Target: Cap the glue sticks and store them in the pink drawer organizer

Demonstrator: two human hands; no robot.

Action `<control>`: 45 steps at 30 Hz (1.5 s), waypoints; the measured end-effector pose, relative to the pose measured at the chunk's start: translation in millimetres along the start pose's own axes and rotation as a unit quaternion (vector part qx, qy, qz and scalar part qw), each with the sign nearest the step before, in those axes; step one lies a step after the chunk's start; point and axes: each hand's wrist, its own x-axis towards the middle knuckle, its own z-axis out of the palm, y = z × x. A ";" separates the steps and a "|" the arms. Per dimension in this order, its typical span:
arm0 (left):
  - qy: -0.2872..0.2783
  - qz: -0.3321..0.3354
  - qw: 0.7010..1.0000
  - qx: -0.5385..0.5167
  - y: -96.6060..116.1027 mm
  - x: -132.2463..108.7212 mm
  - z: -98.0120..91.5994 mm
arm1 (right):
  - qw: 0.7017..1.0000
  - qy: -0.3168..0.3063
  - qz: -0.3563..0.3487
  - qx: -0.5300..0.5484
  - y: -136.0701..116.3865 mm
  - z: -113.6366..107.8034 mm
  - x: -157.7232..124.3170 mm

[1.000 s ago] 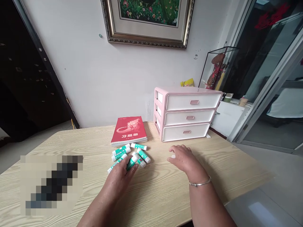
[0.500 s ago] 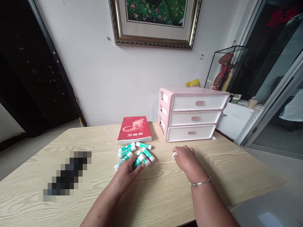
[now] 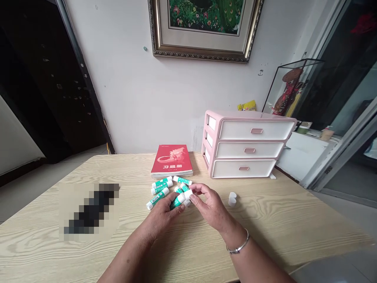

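Note:
My left hand [image 3: 165,208] is closed around a green and white glue stick [image 3: 177,201], low over the table. Beside it, my right hand [image 3: 210,204] has its thumb and forefinger at the white end of another glue stick [image 3: 185,188], pinching it. Several more glue sticks lie around the hands, among them one with a barcode [image 3: 157,199] to the left and one [image 3: 182,180] behind. Some in the cluster are partly covered by my fingers. Right of my right hand, two small white caps [image 3: 232,199] rest on the wood.
A red book [image 3: 172,159] lies behind the glue sticks. To its right stands a pink and white drawer unit [image 3: 249,150] with its drawers closed. A blurred dark object [image 3: 91,212] is on the left of the wooden table [image 3: 129,173]. A framed picture hangs on the wall.
My right hand has moved left from beside the drawer unit to the glue sticks, leaving white caps on the table. My left hand keeps its glue stick. The view has shifted slightly.

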 end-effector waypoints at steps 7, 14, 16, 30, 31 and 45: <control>-0.006 -0.009 1.000 0.026 -0.8 -0.3 1.0 | 1.000 -0.008 -0.021 -0.002 -4.4 1.8 -1.6; 0.012 0.005 0.998 0.053 -7.3 0.7 3.6 | 1.000 -0.007 -0.029 -0.006 -2.0 7.1 -3.7; 0.011 0.022 0.999 0.046 -6.8 0.4 4.3 | 0.999 -0.007 -0.039 -0.014 -1.9 9.6 -4.2; 0.049 -0.005 0.992 -0.118 12.2 -5.6 1.6 | 0.998 0.011 -0.043 0.033 2.1 19.9 -8.7; 0.066 -0.018 0.987 -0.145 13.1 -6.2 0.7 | 0.998 0.022 -0.025 0.053 3.4 19.6 -8.5; 0.166 -0.090 0.925 -0.331 -1.3 -0.7 -5.1 | 0.987 0.103 0.060 0.111 14.2 17.5 -3.7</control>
